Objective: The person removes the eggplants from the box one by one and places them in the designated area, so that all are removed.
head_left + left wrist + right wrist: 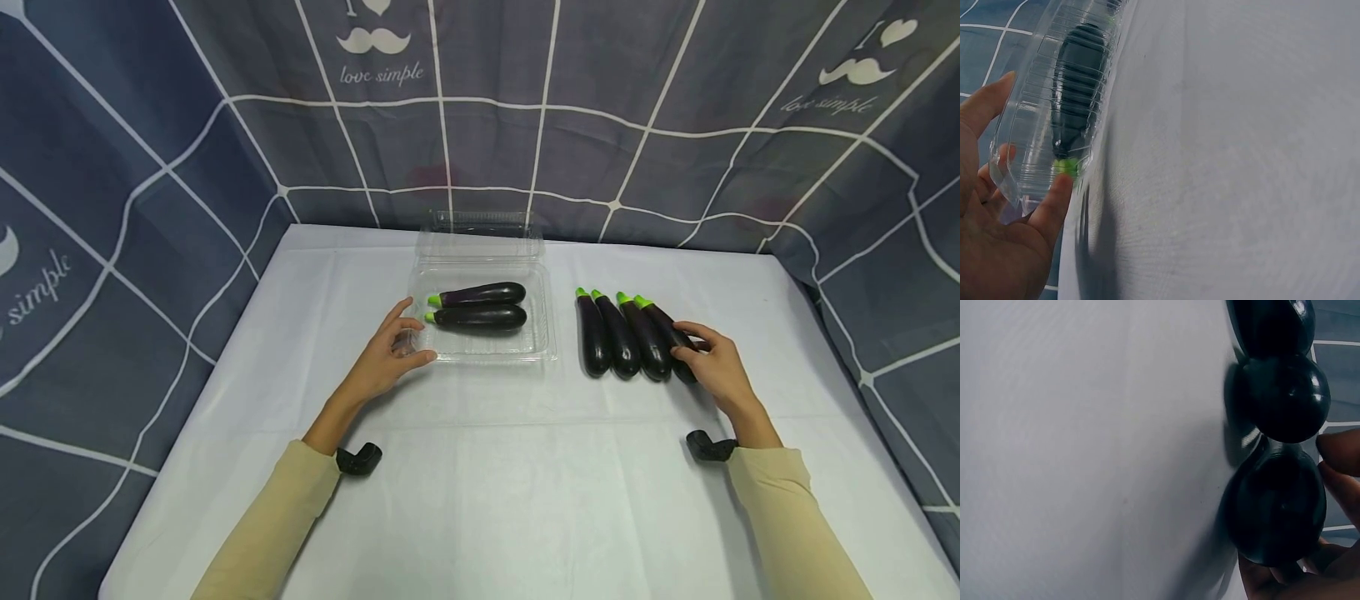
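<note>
A clear plastic container (487, 348) with its lid (480, 243) folded back holds two dark eggplants lying side by side, a front one (482, 317) and a rear one (483, 294). My left hand (382, 360) holds the container's front left corner; in the left wrist view its fingers (1051, 209) lie against the ribbed wall. On the right, several eggplants lie in a slanted row, green stem ends pointing away from me. The rightmost eggplant (1275, 509) is gripped by my right hand (714, 367), thumb and fingers on opposite sides.
A white cloth (487, 500) covers the table. Dark grey curtains with white lines (495, 150) stand behind and at both sides. The neighbouring eggplant (647, 343) lies close against the gripped one. Black wrist devices (360, 459) sit under both sleeves.
</note>
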The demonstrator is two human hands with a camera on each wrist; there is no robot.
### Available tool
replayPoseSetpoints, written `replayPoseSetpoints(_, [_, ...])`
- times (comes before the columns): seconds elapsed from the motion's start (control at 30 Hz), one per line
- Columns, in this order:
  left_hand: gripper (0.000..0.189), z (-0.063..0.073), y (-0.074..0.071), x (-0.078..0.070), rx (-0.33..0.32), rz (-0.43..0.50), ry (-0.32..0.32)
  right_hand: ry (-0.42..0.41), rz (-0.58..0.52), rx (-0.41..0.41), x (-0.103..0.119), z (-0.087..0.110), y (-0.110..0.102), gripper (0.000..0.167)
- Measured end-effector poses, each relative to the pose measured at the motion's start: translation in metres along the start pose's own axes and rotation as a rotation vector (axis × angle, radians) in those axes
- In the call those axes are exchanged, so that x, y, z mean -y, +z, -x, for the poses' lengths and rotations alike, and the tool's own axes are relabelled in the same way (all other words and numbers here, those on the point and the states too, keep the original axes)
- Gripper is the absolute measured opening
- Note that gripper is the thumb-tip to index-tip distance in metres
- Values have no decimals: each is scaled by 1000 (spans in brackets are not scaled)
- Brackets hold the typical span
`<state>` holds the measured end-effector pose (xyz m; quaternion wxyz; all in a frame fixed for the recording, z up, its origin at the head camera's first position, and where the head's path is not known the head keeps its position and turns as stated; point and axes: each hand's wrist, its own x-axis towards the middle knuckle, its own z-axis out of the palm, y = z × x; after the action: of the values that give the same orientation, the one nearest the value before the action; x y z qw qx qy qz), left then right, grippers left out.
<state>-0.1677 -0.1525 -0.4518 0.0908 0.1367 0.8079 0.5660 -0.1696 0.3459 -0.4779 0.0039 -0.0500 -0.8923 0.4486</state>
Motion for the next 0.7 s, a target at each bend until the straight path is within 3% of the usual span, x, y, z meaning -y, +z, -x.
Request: replayPoseSetpoints(0.7, [46,0,0,2,-4,1,-11,6,-12,40,1,1,-2,44])
